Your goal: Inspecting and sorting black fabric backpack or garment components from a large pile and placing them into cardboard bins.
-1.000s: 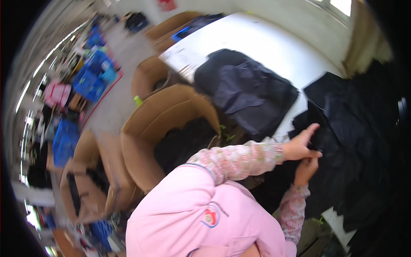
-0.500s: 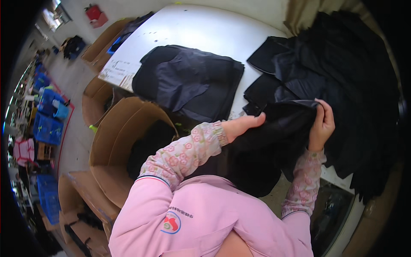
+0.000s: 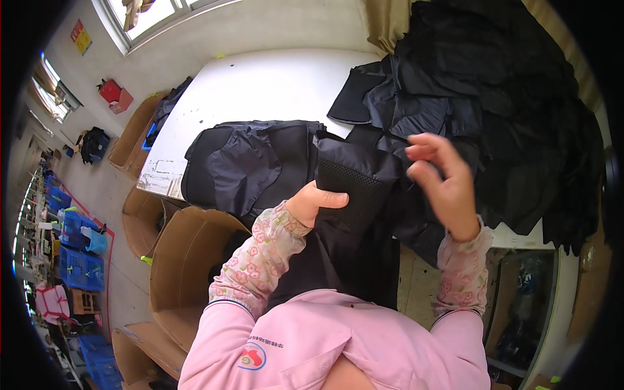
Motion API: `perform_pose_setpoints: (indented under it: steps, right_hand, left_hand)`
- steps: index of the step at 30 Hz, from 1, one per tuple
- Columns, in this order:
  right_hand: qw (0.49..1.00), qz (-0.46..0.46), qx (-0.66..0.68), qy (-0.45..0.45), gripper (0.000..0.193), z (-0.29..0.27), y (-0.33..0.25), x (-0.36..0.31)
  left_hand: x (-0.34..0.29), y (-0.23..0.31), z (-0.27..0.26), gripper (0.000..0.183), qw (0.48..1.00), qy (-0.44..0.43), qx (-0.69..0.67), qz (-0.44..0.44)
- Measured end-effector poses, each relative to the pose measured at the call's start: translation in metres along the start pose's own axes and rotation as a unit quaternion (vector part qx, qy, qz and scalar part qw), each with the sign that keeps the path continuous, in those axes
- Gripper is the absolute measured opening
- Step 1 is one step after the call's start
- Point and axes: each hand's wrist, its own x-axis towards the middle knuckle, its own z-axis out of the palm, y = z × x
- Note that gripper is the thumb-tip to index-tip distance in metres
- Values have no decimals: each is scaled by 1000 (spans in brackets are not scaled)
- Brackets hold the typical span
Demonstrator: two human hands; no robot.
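My left hand (image 3: 318, 203) is closed on a black fabric piece (image 3: 354, 185), its thumb lying over a mesh panel and the other fingers hidden behind. The cloth hangs down in front of me from this grip. To its right, my right hand (image 3: 448, 185) is held up with fingers curved and apart, slightly blurred, and nothing in it. Beyond my left hand lies a flat stack of black fabric pieces (image 3: 244, 162) with a smooth, shinier patch on top. A large heap of black fabric pieces (image 3: 507, 117) covers the right side of the white table (image 3: 260, 78).
Open cardboard boxes (image 3: 188, 260) stand left of the table, some with dark contents. Blue plastic crates (image 3: 81, 266) line the floor farther left. A red box (image 3: 116, 96) is on the far wall. Below the table's right part is a glass-fronted compartment (image 3: 520, 305).
My right hand has let go of the black fabric piece and opened beside it. My left hand still grips it, now with the mesh panel facing up. The view has shifted, showing more wall and window.
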Motion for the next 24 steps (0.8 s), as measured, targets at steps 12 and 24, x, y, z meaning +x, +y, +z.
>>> perform_pose_setpoints:
  steps: [12, 24]
  right_hand:
    - [959, 178, 95, -199, 23, -48, 130, 5]
    - [967, -157, -199, 26, 33, 38, -23, -11]
  left_hand:
    - [-15, -4, -26, 41, 967, -140, -211, 30]
    - [18, -4, 37, 51, 997, 10, -5, 80]
